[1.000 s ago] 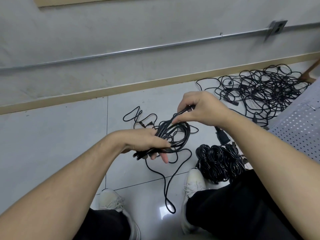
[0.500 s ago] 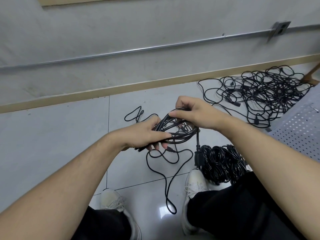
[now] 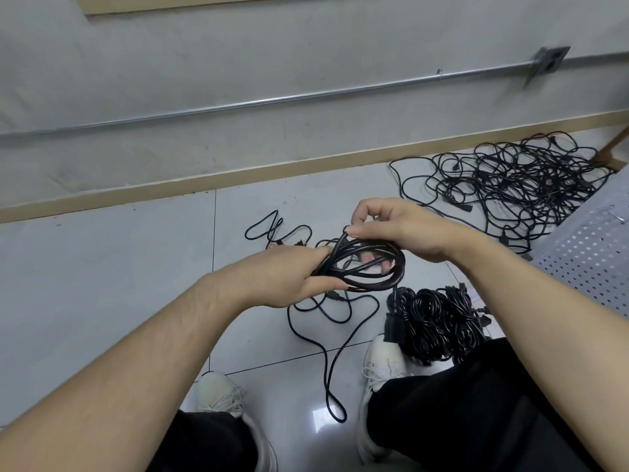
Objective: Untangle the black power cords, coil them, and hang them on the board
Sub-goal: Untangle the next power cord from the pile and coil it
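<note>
Since the earlier frames the right hand has come down from a raised pull to the top of the coil, and the loops that hung loose now lie as one flat oval bundle between both hands. The plug, formerly up near the right wrist, now dangles below the coil on a short length of cord.

Left hand: grip closed around the left end of the coil, thumb beneath, fingers through the loops. Right hand: thumb and forefinger pinch a strand at the coil's upper edge.

The coil is held in the air above the floor. A loose tail trails from it down to the tiles between two white shoes.

Floor: pale glossy tiles. A heap of coiled cords lies by the right shoe. A tangled pile lies against the wall, well apart from the hands. A perforated board shows at the right edge. The grey wall carries a metal conduit and a tan skirting strip.
</note>
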